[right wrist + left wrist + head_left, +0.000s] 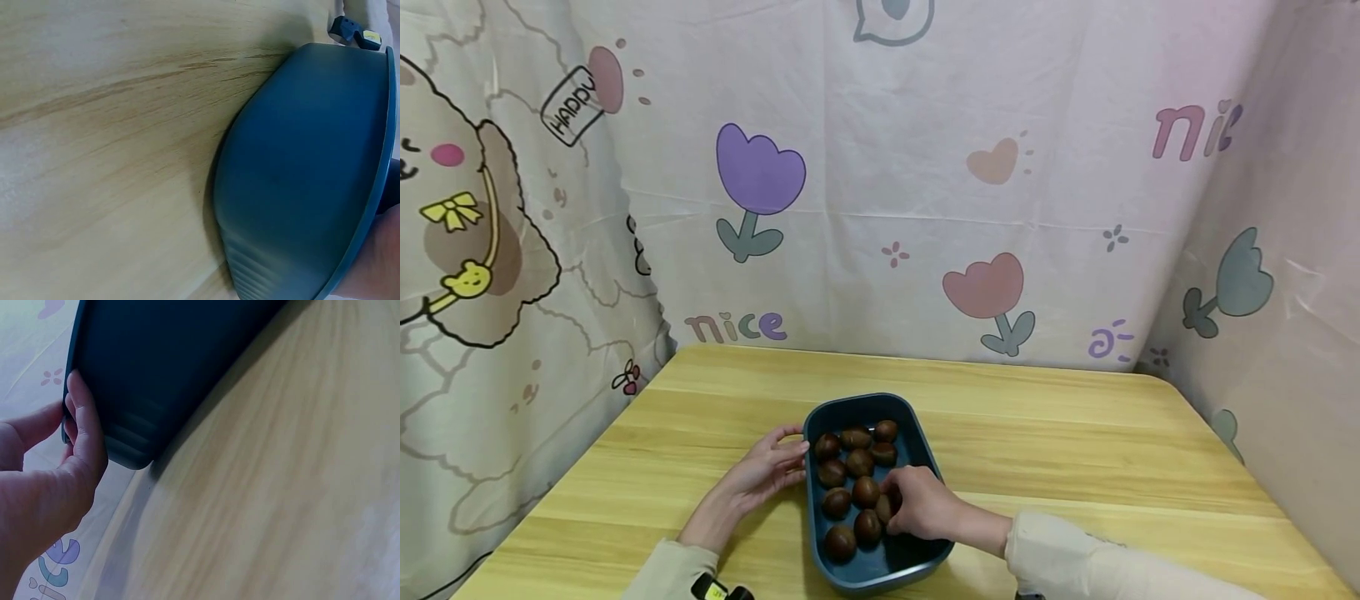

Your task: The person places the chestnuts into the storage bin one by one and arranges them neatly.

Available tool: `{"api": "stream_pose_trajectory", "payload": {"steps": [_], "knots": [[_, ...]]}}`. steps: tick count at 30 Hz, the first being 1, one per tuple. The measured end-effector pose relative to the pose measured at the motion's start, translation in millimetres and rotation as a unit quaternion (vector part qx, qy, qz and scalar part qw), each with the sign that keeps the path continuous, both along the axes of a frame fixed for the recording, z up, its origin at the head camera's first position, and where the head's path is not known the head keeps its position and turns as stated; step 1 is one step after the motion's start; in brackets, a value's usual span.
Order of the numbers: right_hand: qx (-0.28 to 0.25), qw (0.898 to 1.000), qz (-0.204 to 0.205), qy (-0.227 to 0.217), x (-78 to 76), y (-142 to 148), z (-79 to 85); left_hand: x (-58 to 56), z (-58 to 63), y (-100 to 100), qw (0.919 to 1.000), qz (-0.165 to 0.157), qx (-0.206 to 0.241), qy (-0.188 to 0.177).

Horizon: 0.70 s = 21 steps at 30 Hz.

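Observation:
A dark blue plastic box (817, 537) stands on the wooden table with several brown chestnuts (840, 542) inside. My left hand (760, 477) holds the box's left side, its fingers against the outer wall and the thumb at the rim. In the left wrist view, that hand (69, 462) grips the rim beside the box wall (156, 362). Reaching over the right rim, my right hand (922, 504) pinches a chestnut (885, 508) between thumb and fingers, low inside the box. The box's outer wall (300, 169) hides those fingers in the right wrist view.
The pale wooden table (1075, 442) extends on all sides of the box. Behind it and along both sides hangs a printed white cloth (880, 167) with tulips and lettering. A black cable (460, 575) lies at the lower left.

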State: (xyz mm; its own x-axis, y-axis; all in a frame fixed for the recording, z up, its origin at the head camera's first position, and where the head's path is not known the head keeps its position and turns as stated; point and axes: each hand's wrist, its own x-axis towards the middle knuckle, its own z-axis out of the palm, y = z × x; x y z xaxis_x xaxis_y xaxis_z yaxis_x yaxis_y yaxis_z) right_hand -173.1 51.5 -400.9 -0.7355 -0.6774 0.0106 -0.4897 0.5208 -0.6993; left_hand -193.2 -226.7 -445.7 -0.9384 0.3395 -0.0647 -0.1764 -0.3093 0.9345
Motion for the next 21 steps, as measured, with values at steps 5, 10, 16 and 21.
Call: {"api": "stream_pose_trajectory", "payload": {"steps": [5,10,16,21], "knots": [[0.013,1.000,-0.003,-0.005,0.5,0.4,1.1,-0.6,-0.4,1.3,1.0000,-0.003,0.001,0.002],[0.013,1.000,0.000,-0.011,-0.1,2.0,8.5,-1.8,-0.2,1.6,1.0000,-0.004,0.000,0.002],[-0.029,0.999,0.001,-0.026,-4.9,7.1,22.9,-0.5,1.6,-0.7,1.0000,-0.006,-0.005,0.002],[-0.052,0.998,-0.028,0.002,-10.5,17.7,29.1,2.9,4.2,-2.8,0.9997,-0.004,-0.023,-0.010]]}}
